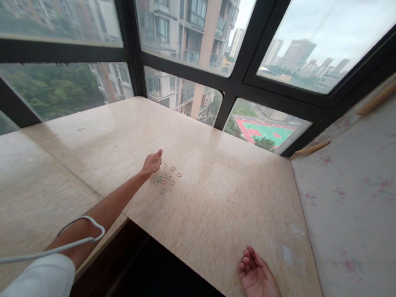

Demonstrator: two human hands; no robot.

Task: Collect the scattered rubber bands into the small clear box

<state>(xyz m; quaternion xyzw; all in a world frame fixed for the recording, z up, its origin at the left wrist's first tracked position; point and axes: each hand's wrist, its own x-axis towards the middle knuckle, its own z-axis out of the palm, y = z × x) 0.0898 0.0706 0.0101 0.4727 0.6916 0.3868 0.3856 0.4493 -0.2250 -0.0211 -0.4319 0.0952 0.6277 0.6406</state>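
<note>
Several small thin rings (169, 178) lie loosely grouped on the pale marble-patterned surface (214, 205), some overlapping. My left hand (152, 163) is at the upper left of this group, its fingers closed in a pinch with a ring (161, 162) at the fingertips. Nearer the front edge, on the right, my right hand (259, 278) is turned palm up with its fingers curled together. A thin ring-like outline (244, 251) shows at its fingertips, small and faint.
Two small clear plastic pieces (288, 255) lie to the right near the papered wall (359, 209). Dark window frames (191, 71) border the back. A dark opening (152, 274) is below the front edge. A white cable (36, 254) loops over my left forearm.
</note>
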